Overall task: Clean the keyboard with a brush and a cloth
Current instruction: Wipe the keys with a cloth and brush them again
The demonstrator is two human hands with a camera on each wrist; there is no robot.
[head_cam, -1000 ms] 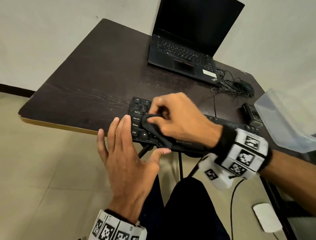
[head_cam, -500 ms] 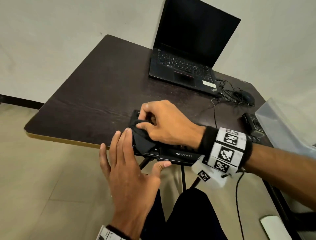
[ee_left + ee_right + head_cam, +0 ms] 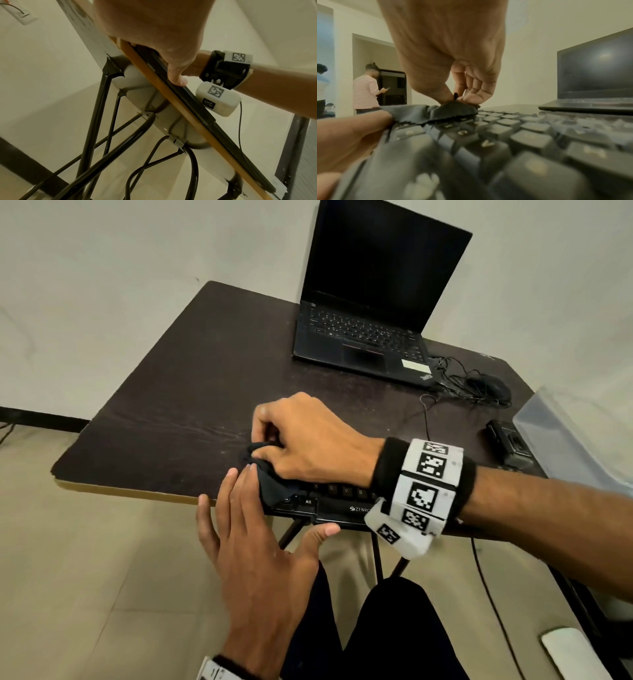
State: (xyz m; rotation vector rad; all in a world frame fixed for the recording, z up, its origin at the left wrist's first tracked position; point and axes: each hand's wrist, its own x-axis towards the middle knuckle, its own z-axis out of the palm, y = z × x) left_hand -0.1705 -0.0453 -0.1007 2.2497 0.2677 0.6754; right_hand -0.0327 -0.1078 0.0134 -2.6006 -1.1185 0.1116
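Head view: a black cloth [image 3: 270, 477] is pinched in the curled right hand [image 3: 308, 440] at the left end of the keyboard [image 3: 342, 501], steadied at the table [image 3: 191, 392] edge by the flat, open left hand [image 3: 260, 542]. Light strokes are advised.

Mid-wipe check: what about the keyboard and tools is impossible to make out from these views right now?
- Keyboard left end: head view, hidden under the cloth and right hand.
- Its right end: head view, hidden by the right forearm.
- Brush: not seen in any view.
- Nearest keycaps: right wrist view, blurred, legends unreadable.
- Left hand fingers: left wrist view, hidden by the palm.
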